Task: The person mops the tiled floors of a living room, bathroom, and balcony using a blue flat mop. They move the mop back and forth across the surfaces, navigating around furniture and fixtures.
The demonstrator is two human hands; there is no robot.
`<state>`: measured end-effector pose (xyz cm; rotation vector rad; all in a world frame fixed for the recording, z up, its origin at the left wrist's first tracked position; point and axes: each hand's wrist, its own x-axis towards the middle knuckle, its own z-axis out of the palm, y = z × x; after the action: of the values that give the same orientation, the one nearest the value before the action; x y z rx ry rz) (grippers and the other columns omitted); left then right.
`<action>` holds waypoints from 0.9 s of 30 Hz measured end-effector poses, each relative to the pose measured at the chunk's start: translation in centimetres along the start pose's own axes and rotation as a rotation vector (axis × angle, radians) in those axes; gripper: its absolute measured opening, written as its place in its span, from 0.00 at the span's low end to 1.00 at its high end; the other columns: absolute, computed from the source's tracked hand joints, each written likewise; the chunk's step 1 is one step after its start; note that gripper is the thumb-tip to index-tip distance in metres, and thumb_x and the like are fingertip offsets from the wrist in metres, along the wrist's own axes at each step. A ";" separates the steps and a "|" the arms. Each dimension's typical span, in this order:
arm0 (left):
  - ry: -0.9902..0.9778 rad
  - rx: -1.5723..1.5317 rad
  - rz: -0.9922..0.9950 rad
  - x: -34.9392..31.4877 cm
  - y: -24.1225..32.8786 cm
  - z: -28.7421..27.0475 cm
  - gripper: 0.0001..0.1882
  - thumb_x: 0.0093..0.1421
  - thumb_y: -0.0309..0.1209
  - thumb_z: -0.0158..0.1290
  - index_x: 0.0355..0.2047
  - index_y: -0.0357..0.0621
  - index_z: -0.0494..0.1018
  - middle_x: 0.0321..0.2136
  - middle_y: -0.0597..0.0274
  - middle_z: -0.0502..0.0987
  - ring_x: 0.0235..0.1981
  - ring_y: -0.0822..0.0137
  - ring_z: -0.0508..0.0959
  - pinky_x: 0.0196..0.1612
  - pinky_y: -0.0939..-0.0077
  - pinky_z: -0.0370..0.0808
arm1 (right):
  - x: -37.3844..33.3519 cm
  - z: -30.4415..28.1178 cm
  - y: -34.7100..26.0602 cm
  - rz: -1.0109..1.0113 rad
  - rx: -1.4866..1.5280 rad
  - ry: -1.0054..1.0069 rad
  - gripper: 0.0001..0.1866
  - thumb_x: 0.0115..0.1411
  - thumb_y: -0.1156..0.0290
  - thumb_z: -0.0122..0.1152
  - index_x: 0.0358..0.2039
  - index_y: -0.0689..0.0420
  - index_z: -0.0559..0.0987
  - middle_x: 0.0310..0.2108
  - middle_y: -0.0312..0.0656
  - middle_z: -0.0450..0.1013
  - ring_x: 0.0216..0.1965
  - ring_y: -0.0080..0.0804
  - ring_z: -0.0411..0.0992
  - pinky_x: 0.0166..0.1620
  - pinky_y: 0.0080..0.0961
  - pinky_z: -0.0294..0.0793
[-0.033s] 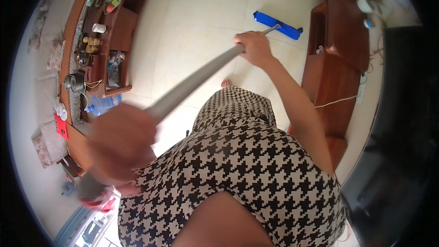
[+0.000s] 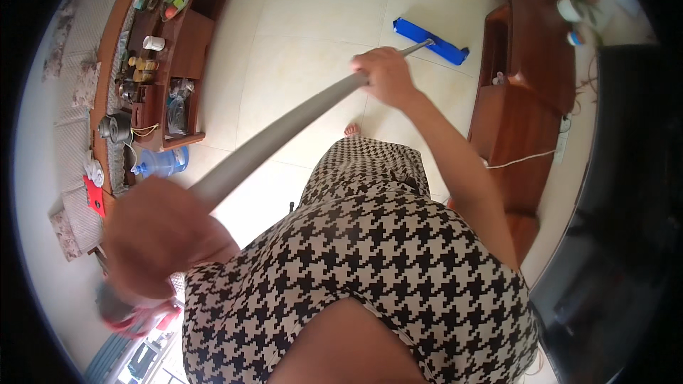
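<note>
Left hand: at the lower left of the frame, your left hand [image 2: 160,235] was closed around the grey pole [image 2: 281,128]; it was blurred, so I could not tell how each finger lay.
Right hand: near the upper centre, your right hand [image 2: 388,77] was wrapped around the same pole, with the fingers curled over it.
Pole: it ran slantwise from the lower left, through both your hands, to the blue mop head [image 2: 421,34].
Mop head: it lay on the pale tiled floor [image 2: 313,11], at the upper right of the frame, near the brown cabinet [image 2: 533,46].
Left side: a blue water bottle [image 2: 165,161] was just below the brown table [image 2: 191,48].
</note>
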<state>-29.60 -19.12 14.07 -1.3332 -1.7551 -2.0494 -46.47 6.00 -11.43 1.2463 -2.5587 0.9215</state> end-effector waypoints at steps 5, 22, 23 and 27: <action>-0.103 -0.108 0.028 -0.9 3.0 -7.8 0.10 0.54 0.34 0.58 0.18 0.49 0.72 0.11 0.72 0.68 0.10 0.76 0.68 0.13 0.80 0.65 | 5.8 5.9 -7.3 -0.203 0.320 -0.161 0.14 0.43 0.71 0.72 0.30 0.48 0.75 0.25 0.31 0.74 0.29 0.29 0.75 0.30 0.31 0.74; 0.131 -0.106 0.243 0.4 -2.3 -1.1 0.10 0.50 0.32 0.63 0.20 0.48 0.72 0.11 0.72 0.70 0.10 0.79 0.68 0.14 0.82 0.66 | 5.2 6.2 -12.7 -0.340 0.632 -0.591 0.14 0.53 0.64 0.66 0.38 0.52 0.74 0.31 0.40 0.75 0.37 0.42 0.76 0.40 0.41 0.73; 0.130 -0.119 0.259 0.7 -1.8 -1.1 0.10 0.50 0.32 0.63 0.20 0.48 0.72 0.11 0.72 0.70 0.10 0.79 0.68 0.14 0.82 0.66 | 4.8 6.3 -12.3 -0.345 0.642 -0.568 0.15 0.52 0.64 0.66 0.39 0.53 0.74 0.31 0.40 0.75 0.38 0.42 0.76 0.40 0.41 0.73; 0.143 -0.178 0.325 1.4 -0.8 -1.2 0.10 0.49 0.32 0.64 0.21 0.48 0.72 0.11 0.72 0.70 0.10 0.80 0.68 0.14 0.83 0.66 | 3.9 5.4 -9.1 -0.320 0.563 -0.517 0.17 0.52 0.65 0.66 0.41 0.54 0.74 0.31 0.39 0.75 0.37 0.40 0.76 0.40 0.40 0.73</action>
<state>-31.53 -19.29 14.47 -1.3722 -1.2298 -2.0901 -41.45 -3.97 -10.02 2.2290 -2.3759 1.4541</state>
